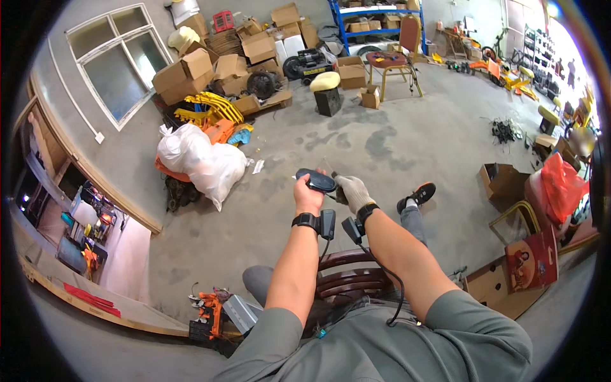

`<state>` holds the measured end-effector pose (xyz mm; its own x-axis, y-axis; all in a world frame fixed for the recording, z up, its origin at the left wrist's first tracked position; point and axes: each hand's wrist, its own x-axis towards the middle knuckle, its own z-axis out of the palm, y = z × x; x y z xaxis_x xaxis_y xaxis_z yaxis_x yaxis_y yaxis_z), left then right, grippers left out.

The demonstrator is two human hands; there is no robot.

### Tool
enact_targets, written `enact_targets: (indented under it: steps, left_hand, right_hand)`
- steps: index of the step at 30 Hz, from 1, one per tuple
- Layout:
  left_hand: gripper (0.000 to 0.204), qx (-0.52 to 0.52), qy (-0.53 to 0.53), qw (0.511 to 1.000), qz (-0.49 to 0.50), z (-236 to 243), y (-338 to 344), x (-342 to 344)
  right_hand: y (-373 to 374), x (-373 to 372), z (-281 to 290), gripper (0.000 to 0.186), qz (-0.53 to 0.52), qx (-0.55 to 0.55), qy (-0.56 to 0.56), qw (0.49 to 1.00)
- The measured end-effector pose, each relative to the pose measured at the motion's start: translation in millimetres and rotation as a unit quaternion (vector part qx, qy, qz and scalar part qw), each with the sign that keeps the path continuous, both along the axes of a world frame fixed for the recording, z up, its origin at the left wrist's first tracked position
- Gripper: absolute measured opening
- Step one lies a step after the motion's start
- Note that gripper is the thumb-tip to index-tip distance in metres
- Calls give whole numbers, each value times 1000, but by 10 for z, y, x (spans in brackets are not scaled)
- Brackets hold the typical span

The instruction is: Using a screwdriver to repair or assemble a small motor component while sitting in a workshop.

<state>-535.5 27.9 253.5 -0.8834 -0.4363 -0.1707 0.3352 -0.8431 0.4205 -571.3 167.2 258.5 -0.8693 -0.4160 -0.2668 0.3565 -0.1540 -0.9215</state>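
My left hand (309, 194), bare, is closed around a black, rounded oval part (316, 181) with a glossy top; its exact kind I cannot make out. Close beside it, my right hand (352, 191) wears a pale work glove. Its fingers are wrapped round the dark handle of what looks like a screwdriver (336, 176), whose thin shaft points up and away. A dark cord or strip seems to hang under the oval part. Black wristbands with small boxes and cables sit on both wrists.
A dark wooden slatted chair back (350, 274) is just below my forearms. Ahead left lie a white sack (203, 159), yellow parts (213, 108) and cardboard boxes (184, 76). An orange-and-black device (213, 312) is near my left side; an open carton (509, 280) stands right.
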Motion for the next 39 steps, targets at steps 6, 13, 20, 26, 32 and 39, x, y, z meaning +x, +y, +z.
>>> enact_targets:
  steps: [6,13,20,26,32,39]
  left_hand:
    - [38,20,-25,999,-5,-246,-92,75]
    - [46,52,-45,998,-9,-315,-146,90]
    - [36,88,19,993,-82,-419,-211,49]
    - [42,-85,-85,987,-110,-406,-143,44]
    - [45,-216,-126,953,-172,-418,-74,104]
    - [51,-246,-127,949,-150,-387,-126,171]
  right_hand:
    - [-29,9,-41,24,32,-4,-21,999]
    - [38,148,-11,24,49,6,-29,998]
    - [144,275,72,27,47,41,-10,998]
    - [113,116,-1,29,70,-15,49,996]
    - [-82,-172,-267,41,31,-8,71,997]
    - [-178,-194,-278,39,49,-77,24,996]
